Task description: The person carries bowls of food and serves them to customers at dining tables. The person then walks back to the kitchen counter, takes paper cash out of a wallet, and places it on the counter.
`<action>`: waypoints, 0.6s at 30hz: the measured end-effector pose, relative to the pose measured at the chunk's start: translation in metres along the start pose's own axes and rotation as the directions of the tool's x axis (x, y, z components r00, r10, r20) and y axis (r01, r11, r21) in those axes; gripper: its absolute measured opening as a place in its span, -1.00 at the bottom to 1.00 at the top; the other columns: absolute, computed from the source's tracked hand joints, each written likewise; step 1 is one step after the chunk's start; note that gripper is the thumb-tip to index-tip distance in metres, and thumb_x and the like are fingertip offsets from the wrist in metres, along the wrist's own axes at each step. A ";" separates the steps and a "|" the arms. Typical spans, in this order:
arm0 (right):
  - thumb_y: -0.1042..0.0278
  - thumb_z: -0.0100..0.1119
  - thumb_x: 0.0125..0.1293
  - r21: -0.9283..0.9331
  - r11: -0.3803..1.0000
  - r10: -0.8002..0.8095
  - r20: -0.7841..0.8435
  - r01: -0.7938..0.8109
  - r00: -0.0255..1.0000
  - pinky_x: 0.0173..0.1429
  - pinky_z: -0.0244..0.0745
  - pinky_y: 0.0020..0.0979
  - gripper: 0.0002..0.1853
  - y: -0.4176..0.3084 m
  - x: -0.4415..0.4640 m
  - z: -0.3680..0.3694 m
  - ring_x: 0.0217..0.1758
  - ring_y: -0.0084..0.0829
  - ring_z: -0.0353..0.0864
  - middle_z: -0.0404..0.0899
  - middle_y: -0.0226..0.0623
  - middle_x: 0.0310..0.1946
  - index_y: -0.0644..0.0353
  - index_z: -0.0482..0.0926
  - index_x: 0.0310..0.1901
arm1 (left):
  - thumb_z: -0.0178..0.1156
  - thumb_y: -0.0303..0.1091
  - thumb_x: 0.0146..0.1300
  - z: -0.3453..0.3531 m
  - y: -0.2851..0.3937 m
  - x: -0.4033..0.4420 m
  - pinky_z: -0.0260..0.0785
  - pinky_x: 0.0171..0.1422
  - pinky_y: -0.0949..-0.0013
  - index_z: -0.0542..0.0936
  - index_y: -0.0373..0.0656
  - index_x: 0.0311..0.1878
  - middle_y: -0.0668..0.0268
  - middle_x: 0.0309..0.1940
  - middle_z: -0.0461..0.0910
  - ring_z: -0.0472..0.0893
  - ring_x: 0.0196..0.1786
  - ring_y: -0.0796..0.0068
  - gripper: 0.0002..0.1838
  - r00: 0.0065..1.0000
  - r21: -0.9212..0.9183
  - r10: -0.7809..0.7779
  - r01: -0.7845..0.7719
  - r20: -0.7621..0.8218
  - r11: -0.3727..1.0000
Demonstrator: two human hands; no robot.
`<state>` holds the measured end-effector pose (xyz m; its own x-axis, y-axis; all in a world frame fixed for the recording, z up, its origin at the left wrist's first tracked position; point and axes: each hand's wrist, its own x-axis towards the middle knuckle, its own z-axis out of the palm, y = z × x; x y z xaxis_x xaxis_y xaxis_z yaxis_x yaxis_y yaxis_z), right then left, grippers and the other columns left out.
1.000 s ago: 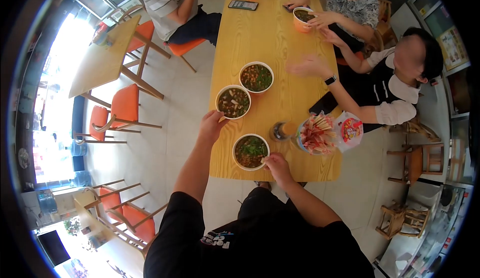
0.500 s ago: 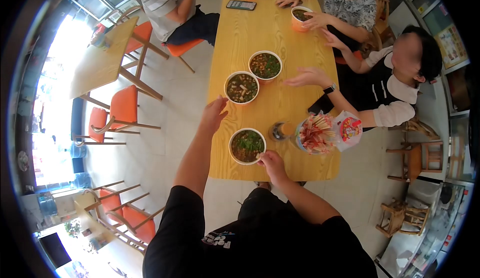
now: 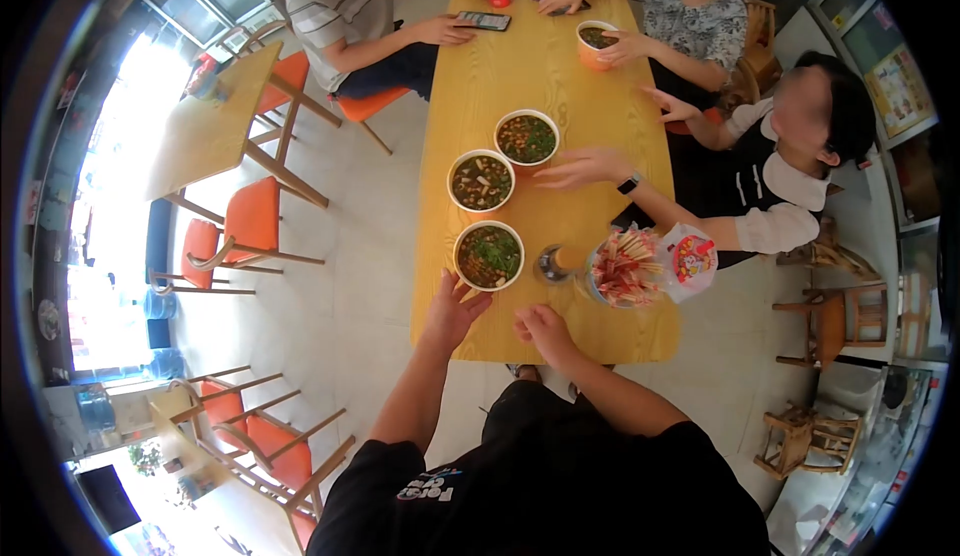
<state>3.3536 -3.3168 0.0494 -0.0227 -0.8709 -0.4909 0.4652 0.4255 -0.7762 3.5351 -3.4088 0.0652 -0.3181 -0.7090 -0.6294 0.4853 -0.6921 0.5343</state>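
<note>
Three bowls of food with green garnish stand on the wooden table (image 3: 590, 341): a near bowl (image 3: 489, 256), a middle bowl (image 3: 481, 181) and a far bowl (image 3: 526, 139). My left hand (image 3: 455, 308) is at the lower left edge of the near bowl, fingers apart, holding nothing. To the right and below that bowl is my right hand (image 3: 545, 330), away from it, fingers curled together with nothing visible in them. A co-worker's hand (image 3: 585, 167) reaches beside the far bowl.
A jar (image 3: 553, 263) and a container of wrapped sticks (image 3: 628, 268) stand right of the near bowl. Three people sit around the table. Further back are an orange bowl (image 3: 597, 46), a phone (image 3: 484, 21) and two cups.
The near bowl has moved away from me, towards the middle bowl. My right hand has let go of it. My left hand has come back from the middle bowl. One person's hand now holds the phone.
</note>
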 end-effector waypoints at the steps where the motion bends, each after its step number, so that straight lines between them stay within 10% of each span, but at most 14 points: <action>1: 0.26 0.02 0.38 -0.132 0.991 -0.005 -0.023 0.002 1.000 -0.34 0.40 -0.55 -0.77 -0.001 -0.013 -0.012 -0.50 -0.61 0.41 0.41 -0.40 -0.52 0.28 0.47 -0.27 | -0.25 0.20 0.39 0.003 0.000 0.004 0.27 0.32 0.03 0.20 -0.11 0.34 0.05 0.20 0.27 0.37 0.20 -0.05 -0.34 1.000 -0.003 0.013 -0.013 -0.024 1.000; 6: 0.26 0.03 0.38 -0.346 0.938 0.028 -0.019 -0.033 0.999 -0.25 0.49 -0.52 -0.77 -0.010 -0.078 -0.106 -0.30 -0.56 0.56 0.51 -0.35 -0.36 0.28 0.47 -0.16 | -0.22 0.22 0.38 0.018 -0.001 0.021 0.26 0.31 0.01 0.20 -0.14 0.32 0.02 0.26 0.16 0.37 0.19 -0.06 -0.32 0.998 -0.040 0.053 -0.051 0.044 0.998; 14: 0.30 0.04 0.35 -0.591 0.791 -0.368 -0.249 0.160 0.896 -0.30 0.51 -0.46 -0.80 0.013 -0.170 -0.306 -0.36 -0.47 0.60 0.55 -0.25 -0.33 0.24 0.50 -0.14 | -0.12 0.16 0.36 0.062 -0.034 0.021 0.16 0.37 -0.12 0.24 -0.23 0.27 -0.03 0.25 0.15 0.31 0.20 -0.20 -0.33 0.976 -0.401 0.158 -0.205 -0.147 0.893; 16: 0.32 0.07 0.31 -0.743 0.637 -0.548 -0.247 0.207 0.799 -0.33 0.51 -0.42 -0.83 0.006 -0.197 -0.357 -0.39 -0.38 0.61 0.54 -0.20 -0.34 0.23 0.51 -0.17 | -0.03 -0.11 0.39 -0.030 -0.050 0.054 0.33 0.30 0.12 0.30 -0.25 0.17 0.09 0.09 0.38 0.43 0.13 0.13 -0.55 0.896 -0.011 0.361 -0.371 0.260 0.928; 18: 0.30 0.11 0.27 -0.725 0.653 -0.611 -0.335 0.218 0.717 -0.32 0.49 -0.33 -0.83 -0.003 -0.230 -0.394 -0.39 -0.29 0.61 0.53 -0.16 -0.36 0.22 0.53 -0.23 | 0.04 -0.19 0.32 -0.028 -0.050 0.034 0.34 0.21 0.17 0.56 -0.14 -0.08 0.15 -0.09 0.57 0.51 0.02 0.27 -0.73 0.924 0.045 0.334 -0.348 0.187 0.937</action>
<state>3.0087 -3.0207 0.0087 -0.5971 -0.8021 -0.0103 -0.3423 0.2664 -0.9010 3.5233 -3.3946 0.0012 -0.2845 -0.9114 -0.2973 0.5288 -0.4078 0.7444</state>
